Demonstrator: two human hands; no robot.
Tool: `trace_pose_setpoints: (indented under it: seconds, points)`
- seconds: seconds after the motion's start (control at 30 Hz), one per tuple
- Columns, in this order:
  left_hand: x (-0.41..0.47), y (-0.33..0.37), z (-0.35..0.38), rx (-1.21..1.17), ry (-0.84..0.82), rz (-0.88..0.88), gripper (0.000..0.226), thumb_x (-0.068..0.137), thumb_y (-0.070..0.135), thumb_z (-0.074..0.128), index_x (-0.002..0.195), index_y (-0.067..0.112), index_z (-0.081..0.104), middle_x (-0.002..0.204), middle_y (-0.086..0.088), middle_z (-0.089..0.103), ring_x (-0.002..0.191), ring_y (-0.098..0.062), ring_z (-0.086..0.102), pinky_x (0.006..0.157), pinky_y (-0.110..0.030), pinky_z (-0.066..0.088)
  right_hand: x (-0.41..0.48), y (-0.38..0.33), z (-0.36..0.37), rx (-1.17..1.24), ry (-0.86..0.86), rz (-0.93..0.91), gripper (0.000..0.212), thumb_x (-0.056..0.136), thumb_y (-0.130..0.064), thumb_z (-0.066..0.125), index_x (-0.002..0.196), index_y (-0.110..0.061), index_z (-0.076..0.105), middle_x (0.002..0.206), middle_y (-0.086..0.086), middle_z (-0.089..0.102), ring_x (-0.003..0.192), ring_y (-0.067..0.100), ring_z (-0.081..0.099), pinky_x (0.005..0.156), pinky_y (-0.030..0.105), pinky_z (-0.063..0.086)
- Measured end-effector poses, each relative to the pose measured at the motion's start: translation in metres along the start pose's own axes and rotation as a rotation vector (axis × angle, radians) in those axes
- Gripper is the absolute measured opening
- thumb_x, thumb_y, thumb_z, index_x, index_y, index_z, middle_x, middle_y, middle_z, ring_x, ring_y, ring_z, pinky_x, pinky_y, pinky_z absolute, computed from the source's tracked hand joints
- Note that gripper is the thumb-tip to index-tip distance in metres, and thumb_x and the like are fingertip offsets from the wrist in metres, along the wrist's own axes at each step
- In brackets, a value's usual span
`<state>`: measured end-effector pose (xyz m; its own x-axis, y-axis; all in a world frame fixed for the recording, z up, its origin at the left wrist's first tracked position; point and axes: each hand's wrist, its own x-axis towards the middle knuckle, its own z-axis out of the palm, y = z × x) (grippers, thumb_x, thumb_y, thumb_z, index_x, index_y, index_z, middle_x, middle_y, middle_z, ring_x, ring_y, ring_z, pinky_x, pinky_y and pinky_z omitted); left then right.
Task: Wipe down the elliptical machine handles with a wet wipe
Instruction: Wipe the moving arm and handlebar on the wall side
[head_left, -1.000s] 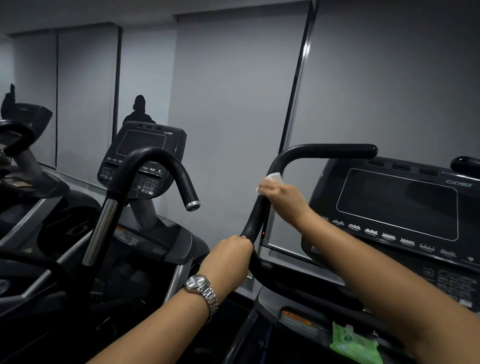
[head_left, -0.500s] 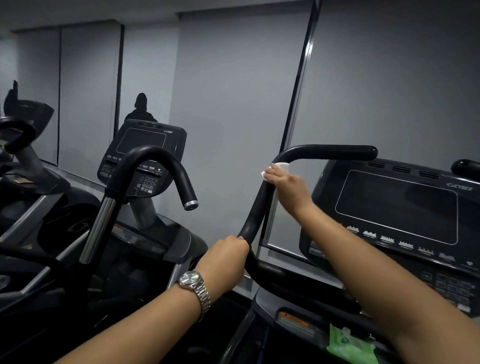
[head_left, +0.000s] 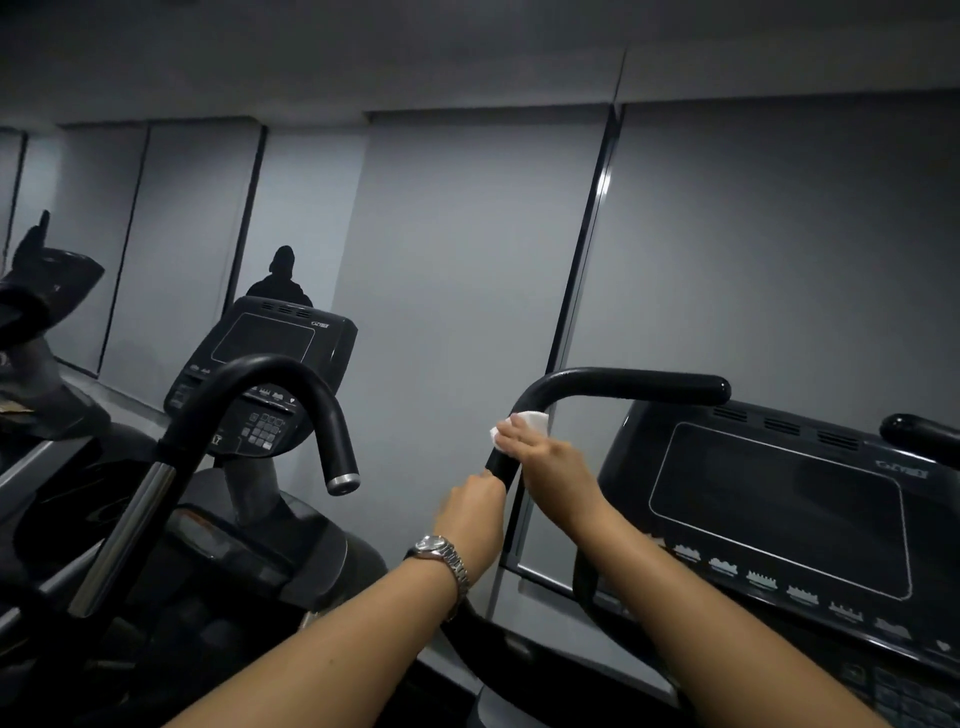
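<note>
Nearest, 2 bare forearms reaching fwd from bottom edge, both toward same black handle (head_left: 613, 384) of the elliptical on the right. Left hand (head_left: 475, 512), w/ silver wristwatch (head_left: 441, 558) on wrist, curled shut around lower upright stretch of that handle, fist closed on the bar, a bit motion-blurred. Right hand (head_left: 548, 462) just above it on same bar, nearly touching the left, fingers pressed together against a white wet wipe (head_left: 524, 426); wipe pinned between fingers and bar, just below the bend where handle turns horizontal. Part of wipe sticking out past fingertips on top and left side. Upper horizontal run of handle bare, pointing right, rounded end free.

Right of hands, machine's console (head_left: 779, 499): dark screen outlined in thin light line, row of small icons under it, vents above, logo at upper right unreadable. 2nd handle tip (head_left: 919, 428) poking in at far right edge.

Further left, neighbouring machine: hooked black handle (head_left: 291, 384) w/ silver end cap and silver lower tube, own console (head_left: 265, 374) behind it, keypad visible. More dark equipment at far left, details lost in shadow.

Farthest back, grey wall panels (head_left: 457, 260) split by dark vertical strips; small dark silhouette above 2nd console, can't tell what.
</note>
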<state>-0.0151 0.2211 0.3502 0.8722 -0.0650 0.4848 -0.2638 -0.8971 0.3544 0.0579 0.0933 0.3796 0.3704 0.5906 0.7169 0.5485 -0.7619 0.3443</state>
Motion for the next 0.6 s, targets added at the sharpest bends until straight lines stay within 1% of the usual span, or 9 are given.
trace_pose_setpoints:
  seconds: [0.03,0.1,0.2,0.27,0.3,0.37,0.43,0.53,0.6]
  points:
    - [0.003,0.001,0.004,0.023,0.013,-0.017,0.024,0.094,0.004,0.049,0.118,0.002,0.048,0.110,-0.013,0.062,0.100,-0.029,0.063,0.076,-0.033,0.049,-0.001,0.006,0.000,0.010,0.009,-0.030,0.052,0.071,0.019,0.064,0.114,-0.009,0.067,0.125,0.003,0.063,0.121,0.022,0.054,0.078,0.042,0.058]
    - [0.005,0.001,0.011,0.071,0.044,-0.030,0.033,0.095,0.002,0.047,0.126,-0.002,0.040,0.113,-0.014,0.061,0.103,-0.029,0.062,0.079,-0.032,0.049,0.009,0.020,-0.003,0.001,0.053,-0.014,0.054,0.065,0.019,0.068,0.109,-0.013,0.070,0.119,0.000,0.067,0.115,0.019,0.059,0.073,0.039,0.060]
    - [0.005,-0.001,0.019,0.137,0.081,0.008,0.049,0.094,-0.003,0.042,0.140,-0.005,0.026,0.119,-0.016,0.059,0.106,-0.027,0.061,0.084,-0.031,0.049,0.026,0.021,-0.007,0.000,0.094,0.102,0.047,0.069,0.016,0.067,0.107,-0.011,0.070,0.118,0.004,0.067,0.113,0.023,0.060,0.073,0.042,0.059]
    - [0.003,-0.003,0.022,0.162,0.100,0.047,0.059,0.094,-0.005,0.042,0.145,-0.008,0.013,0.123,-0.017,0.056,0.109,-0.026,0.059,0.088,-0.030,0.048,0.023,0.010,0.000,-0.006,0.094,0.098,0.042,0.072,0.013,0.066,0.108,-0.009,0.069,0.121,0.006,0.065,0.113,0.024,0.061,0.072,0.043,0.059]
    - [0.003,-0.004,0.022,0.165,0.109,0.061,0.060,0.094,-0.005,0.042,0.145,-0.008,0.011,0.125,-0.017,0.055,0.111,-0.026,0.057,0.090,-0.031,0.047,0.016,0.005,0.005,0.003,0.084,0.060,0.043,0.071,0.014,0.067,0.107,-0.008,0.069,0.120,0.005,0.065,0.113,0.024,0.061,0.070,0.042,0.060]
    - [0.001,-0.006,0.023,0.160,0.120,0.071,0.061,0.095,-0.003,0.042,0.146,-0.008,0.010,0.128,-0.017,0.052,0.114,-0.025,0.055,0.092,-0.031,0.046,0.002,0.005,0.011,0.026,0.073,-0.047,0.050,0.065,0.018,0.069,0.107,-0.009,0.070,0.117,0.003,0.067,0.115,0.021,0.060,0.075,0.038,0.059]
    - [0.000,-0.005,0.024,0.158,0.130,0.080,0.062,0.095,-0.001,0.044,0.146,-0.007,0.009,0.129,-0.018,0.052,0.115,-0.024,0.055,0.094,-0.029,0.046,0.005,0.015,0.007,0.020,0.082,-0.076,0.053,0.064,0.019,0.069,0.107,-0.012,0.070,0.117,0.001,0.067,0.116,0.018,0.058,0.078,0.037,0.058]
    - [-0.001,-0.005,0.024,0.155,0.130,0.090,0.064,0.095,0.000,0.045,0.147,-0.006,0.007,0.131,-0.018,0.050,0.117,-0.023,0.053,0.096,-0.028,0.045,0.027,0.022,-0.006,-0.030,0.146,0.057,0.042,0.066,0.015,0.072,0.101,-0.009,0.071,0.112,0.004,0.069,0.112,0.022,0.061,0.069,0.042,0.060]
    - [-0.001,-0.006,0.024,0.166,0.123,0.090,0.065,0.094,-0.003,0.045,0.146,-0.007,0.006,0.132,-0.018,0.049,0.118,-0.023,0.052,0.097,-0.029,0.043,0.033,0.013,-0.005,-0.067,0.151,0.124,0.036,0.067,0.014,0.072,0.097,-0.005,0.071,0.108,0.008,0.070,0.112,0.027,0.061,0.070,0.044,0.060]
